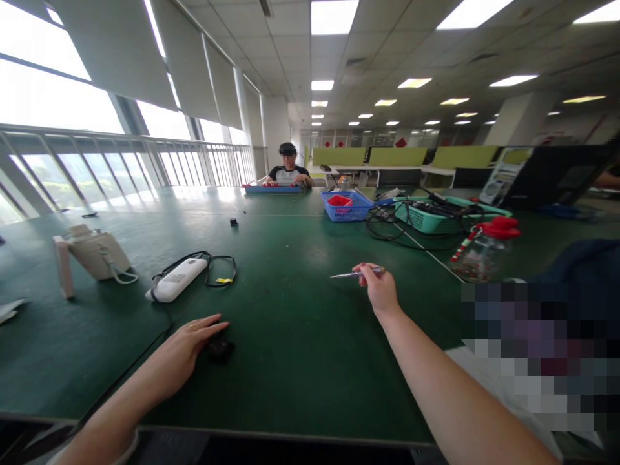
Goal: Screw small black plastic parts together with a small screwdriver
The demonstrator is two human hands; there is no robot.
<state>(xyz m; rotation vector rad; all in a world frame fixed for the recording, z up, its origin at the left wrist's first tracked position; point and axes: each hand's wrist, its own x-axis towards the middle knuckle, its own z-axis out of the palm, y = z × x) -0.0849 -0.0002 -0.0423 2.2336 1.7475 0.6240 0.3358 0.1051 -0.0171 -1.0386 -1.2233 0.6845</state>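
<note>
My right hand (380, 287) is closed around a slim screwdriver (345, 275), raised over the green table. Its thin metal shaft points left, and the handle end shows behind my fingers. My left hand (196, 339) lies low at the table's near left, fingers stretched out. Right beside and partly under those fingers is a small black object (221, 349); its kind is not clear, and I cannot tell whether the hand touches it.
A white power strip (181, 279) with a black cord lies left, near a beige bag-like object (99, 254). Blue basket (356, 212), green basket (429, 221) with cables, and a red-lidded jar (487, 252) stand right. Another person (289, 173) sits across the table (295, 310).
</note>
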